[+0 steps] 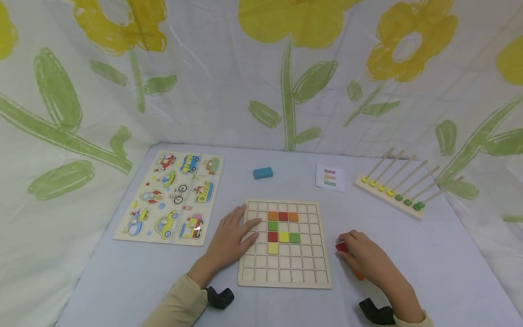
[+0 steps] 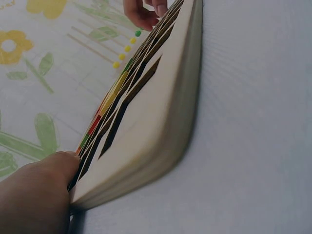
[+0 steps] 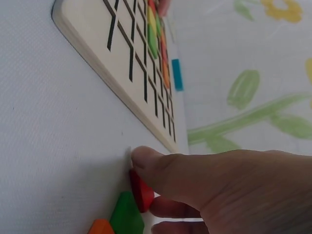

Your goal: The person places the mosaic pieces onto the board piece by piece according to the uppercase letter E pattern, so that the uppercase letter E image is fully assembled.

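Observation:
A wooden grid board (image 1: 285, 288) lies flat, with several coloured square tiles (image 1: 283, 237) set in its upper middle cells: orange, red, green and yellow. My left hand (image 1: 225, 243) rests along the board's left edge, its fingers spread over the outer cells. To the right of the board, my right hand (image 1: 367, 258) pinches a red tile (image 3: 141, 192) between thumb and fingers, close to the table. Beside that tile a green tile (image 3: 127, 213) and an orange tile (image 3: 101, 227) show in the right wrist view. The hand partly hides these loose tiles from the head view.
A vehicle picture puzzle (image 1: 191, 181) lies at the left. Behind the board are a blue block (image 1: 263, 173) and a small pattern card (image 1: 320, 175). A wooden peg stand (image 1: 392, 203) with yellow and green beads stands at the back right, near the flowered curtain (image 1: 212, 113).

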The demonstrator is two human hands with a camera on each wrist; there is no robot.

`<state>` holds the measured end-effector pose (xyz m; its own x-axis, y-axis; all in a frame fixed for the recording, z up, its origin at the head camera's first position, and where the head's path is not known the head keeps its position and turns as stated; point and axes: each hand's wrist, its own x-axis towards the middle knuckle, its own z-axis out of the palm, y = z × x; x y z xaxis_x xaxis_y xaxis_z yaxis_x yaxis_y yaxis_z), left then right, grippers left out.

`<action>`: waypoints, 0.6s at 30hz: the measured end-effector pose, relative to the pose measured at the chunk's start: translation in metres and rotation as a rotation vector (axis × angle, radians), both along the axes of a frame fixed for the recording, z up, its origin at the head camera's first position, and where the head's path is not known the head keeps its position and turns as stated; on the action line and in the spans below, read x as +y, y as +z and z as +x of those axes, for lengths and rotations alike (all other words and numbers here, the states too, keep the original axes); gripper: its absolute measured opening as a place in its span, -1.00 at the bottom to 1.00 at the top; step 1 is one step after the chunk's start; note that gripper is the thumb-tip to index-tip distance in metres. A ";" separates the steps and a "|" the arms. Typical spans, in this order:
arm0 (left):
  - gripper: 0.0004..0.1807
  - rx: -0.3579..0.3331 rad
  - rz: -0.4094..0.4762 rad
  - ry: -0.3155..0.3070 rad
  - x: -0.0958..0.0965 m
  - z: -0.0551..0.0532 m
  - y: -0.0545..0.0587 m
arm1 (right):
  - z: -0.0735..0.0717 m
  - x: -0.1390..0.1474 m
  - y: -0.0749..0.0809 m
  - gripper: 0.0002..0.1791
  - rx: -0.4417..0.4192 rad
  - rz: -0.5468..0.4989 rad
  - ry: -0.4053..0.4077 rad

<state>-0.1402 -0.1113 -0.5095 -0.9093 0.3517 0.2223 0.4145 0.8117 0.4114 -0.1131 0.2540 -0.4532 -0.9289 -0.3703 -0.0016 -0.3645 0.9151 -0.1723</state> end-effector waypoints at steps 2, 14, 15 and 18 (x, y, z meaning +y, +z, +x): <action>-0.52 -0.001 0.001 0.001 0.000 0.000 0.000 | -0.001 0.000 -0.001 -0.68 -0.004 0.003 -0.001; -0.52 0.019 0.001 0.000 0.001 0.000 -0.001 | -0.001 0.004 -0.001 -0.59 -0.002 0.016 -0.045; -0.52 0.019 0.001 0.001 0.001 0.000 -0.001 | -0.001 0.005 -0.001 -0.60 -0.007 0.011 -0.050; -0.52 0.021 0.000 0.002 0.001 0.000 -0.001 | -0.001 0.006 -0.003 -0.64 -0.011 -0.001 -0.057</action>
